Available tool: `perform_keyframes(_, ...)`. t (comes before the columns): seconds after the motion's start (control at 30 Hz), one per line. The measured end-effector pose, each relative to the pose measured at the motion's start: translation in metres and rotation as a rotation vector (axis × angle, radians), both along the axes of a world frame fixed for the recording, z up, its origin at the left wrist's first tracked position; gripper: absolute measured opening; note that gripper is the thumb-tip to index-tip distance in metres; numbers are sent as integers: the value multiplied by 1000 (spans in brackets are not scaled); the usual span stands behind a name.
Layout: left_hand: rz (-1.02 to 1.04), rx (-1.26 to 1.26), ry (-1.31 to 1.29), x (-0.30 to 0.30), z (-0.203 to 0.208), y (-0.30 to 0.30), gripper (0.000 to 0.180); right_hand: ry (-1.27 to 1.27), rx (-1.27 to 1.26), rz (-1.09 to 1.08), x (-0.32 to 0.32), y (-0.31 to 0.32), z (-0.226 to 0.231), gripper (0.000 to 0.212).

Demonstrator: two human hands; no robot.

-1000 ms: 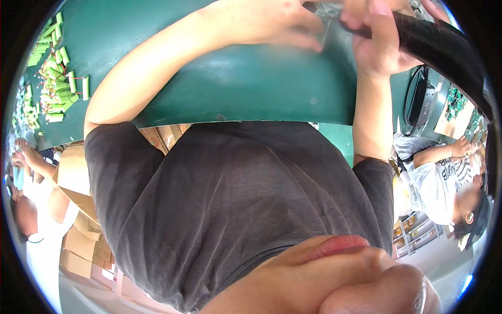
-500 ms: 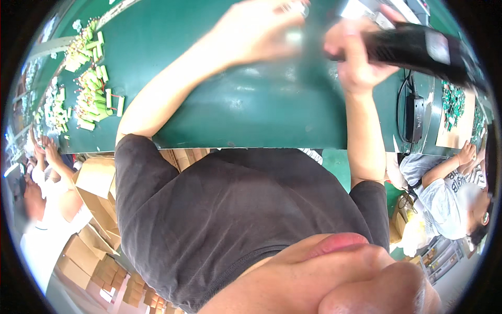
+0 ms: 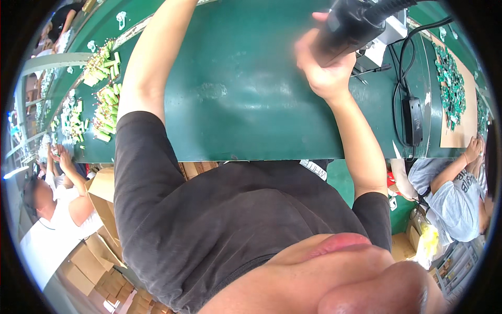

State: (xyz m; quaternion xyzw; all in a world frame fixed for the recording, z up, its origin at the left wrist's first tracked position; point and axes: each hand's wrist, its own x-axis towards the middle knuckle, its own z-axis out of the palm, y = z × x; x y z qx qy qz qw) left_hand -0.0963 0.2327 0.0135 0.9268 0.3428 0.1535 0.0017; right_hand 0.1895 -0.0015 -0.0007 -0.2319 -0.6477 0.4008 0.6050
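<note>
My right hand point(image 3: 329, 68) is wrapped round the thick black body of a corded hand tool point(image 3: 348, 29). The tool slants across the upper right of the green bench, with its ribbed cable end up and to the right. Its working end is blurred, so I cannot tell its exact kind. My left forearm point(image 3: 151, 68) reaches out over the bench and leaves through the top edge; the left hand is outside the view.
Green cylindrical cells point(image 3: 107, 107) with wires lie heaped at the left. A black power adapter point(image 3: 413, 120) with cables lies on the right, left of green circuit boards point(image 3: 451, 86) on cardboard. Other people point(image 3: 52, 201) work at both sides. Cardboard boxes point(image 3: 102, 188) stand below left.
My left hand has gone up and out of view. My right hand has moved left with the black tool, which has turned more upright.
</note>
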Motion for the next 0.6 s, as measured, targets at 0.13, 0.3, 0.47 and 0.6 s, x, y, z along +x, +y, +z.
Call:
perform_keyframes(0.13, -11, -104, 30, -8, 2, 13, 70, 55, -31, 51, -7, -1, 6, 56)
perform_keyframes(0.3, 368, -138, -60, 26, 7, -19, 63, 55, -10, -62, 7, 5, 0, 29)
perform_keyframes(0.47, 405, 267, -358, 25, 21, -62, 61, 309, 112, 13, 54, 23, 57, 57)
perform_keyframes(0.6, -4, 18, -460, 86, 30, -175, 50, 269, 299, -170, 98, 55, 65, 9)
